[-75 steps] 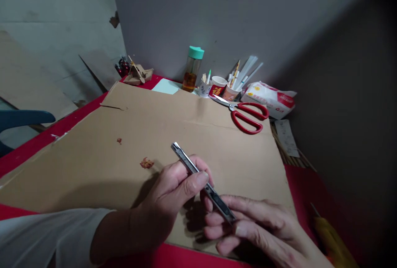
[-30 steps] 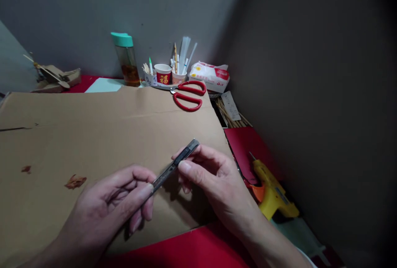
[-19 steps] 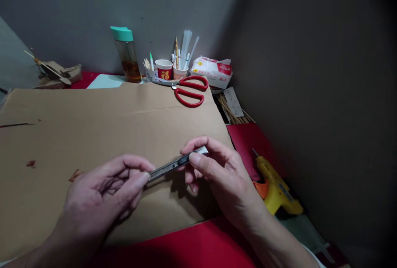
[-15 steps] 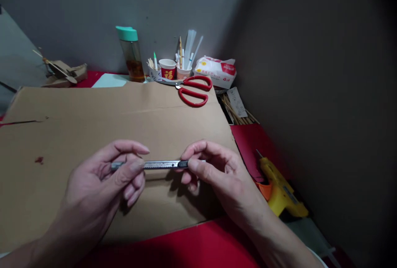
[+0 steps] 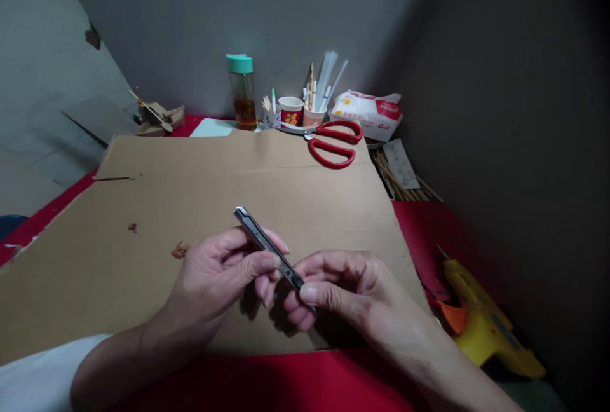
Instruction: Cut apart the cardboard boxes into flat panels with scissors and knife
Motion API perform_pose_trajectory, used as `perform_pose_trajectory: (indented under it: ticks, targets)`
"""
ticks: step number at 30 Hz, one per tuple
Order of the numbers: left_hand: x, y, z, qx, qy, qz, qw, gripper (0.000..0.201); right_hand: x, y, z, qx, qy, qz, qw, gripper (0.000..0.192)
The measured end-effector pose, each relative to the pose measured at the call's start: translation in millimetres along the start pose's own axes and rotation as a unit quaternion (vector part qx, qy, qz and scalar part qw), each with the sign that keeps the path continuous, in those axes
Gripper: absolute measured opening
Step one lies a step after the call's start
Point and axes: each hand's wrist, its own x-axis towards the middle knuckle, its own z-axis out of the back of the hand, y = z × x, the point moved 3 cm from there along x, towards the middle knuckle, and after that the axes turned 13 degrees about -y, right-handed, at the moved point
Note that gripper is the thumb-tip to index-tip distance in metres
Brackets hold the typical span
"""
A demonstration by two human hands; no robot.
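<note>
While both hands meet above the flat brown cardboard sheet, they share one slim grey metal utility knife.
Left hand fingers pinch its middle, right hand fingers close on its lower end, keeping it steady, tip tilted up-left.

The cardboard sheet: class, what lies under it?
Under the cardboard sheet a red table cover shows along the near edge, left and right. Whatever lies beneath its middle is covered. On top lie red scissors.
</note>
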Motion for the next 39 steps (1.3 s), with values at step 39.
perform_pose_trajectory:
  ticks: [39]
  targets:
    - [-3,0,-12.0,0.256,0.216,-0.210,0.919,0.041,-35,33,21,-0.177,-0.139,0.283,0.933,0.018]
